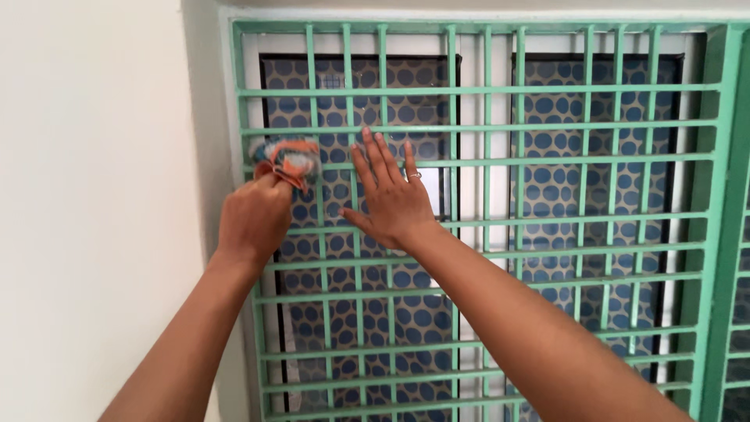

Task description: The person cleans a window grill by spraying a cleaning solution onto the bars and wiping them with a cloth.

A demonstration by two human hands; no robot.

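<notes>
A green metal window grille (pixel 547 160) fills the view, with blue-dotted patterned panes (pixel 578 180) behind it. My left hand (pixel 251 220) is closed on a crumpled orange, blue and white cloth (pixel 291 160) and presses it against the bars near the grille's upper left. My right hand (pixel 388 193) lies flat on the bars just to the right of the cloth, fingers spread and pointing up, a ring on one finger. It holds nothing.
A plain white wall (pixel 94 195) stands left of the window. The grille's thick green frame post (pixel 723 234) runs down the right side, with another grille section beyond it. White window frames (pixel 469 234) show between the panes.
</notes>
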